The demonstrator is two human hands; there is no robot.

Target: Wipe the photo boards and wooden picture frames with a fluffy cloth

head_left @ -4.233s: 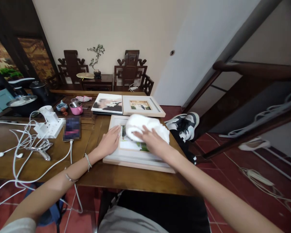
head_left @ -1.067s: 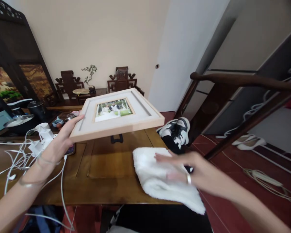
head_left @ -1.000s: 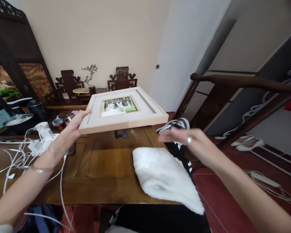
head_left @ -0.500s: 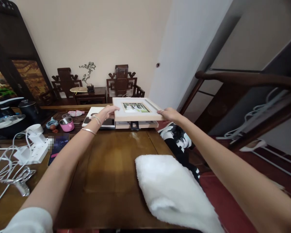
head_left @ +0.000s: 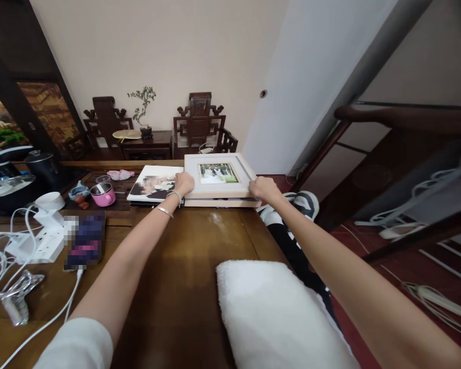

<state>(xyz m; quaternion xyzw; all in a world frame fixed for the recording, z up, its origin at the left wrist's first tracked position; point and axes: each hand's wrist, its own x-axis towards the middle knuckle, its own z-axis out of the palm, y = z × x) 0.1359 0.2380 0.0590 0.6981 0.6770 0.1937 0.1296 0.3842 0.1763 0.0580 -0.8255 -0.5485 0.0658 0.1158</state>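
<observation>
A framed photo with a pale wood edge and wide white mat lies flat at the far end of the table, on top of another pale frame. My left hand grips its left side, fingers closed around the edge. At the right front corner, my right hand has its fingers curled over the rim. Beside the frames on the left is a white photo book with a picture on its cover; my left wrist passes in front of its right part.
White fluffy cloth covers the near right of the wooden table. On the left are a power strip, tangled cables, a phone, a pink cup and a pot. A wooden chair stands right.
The upper frame has come down onto the lower one, closing the gap between them. My left hand has turned inward, showing more of the photo book. The view has shifted slightly.
</observation>
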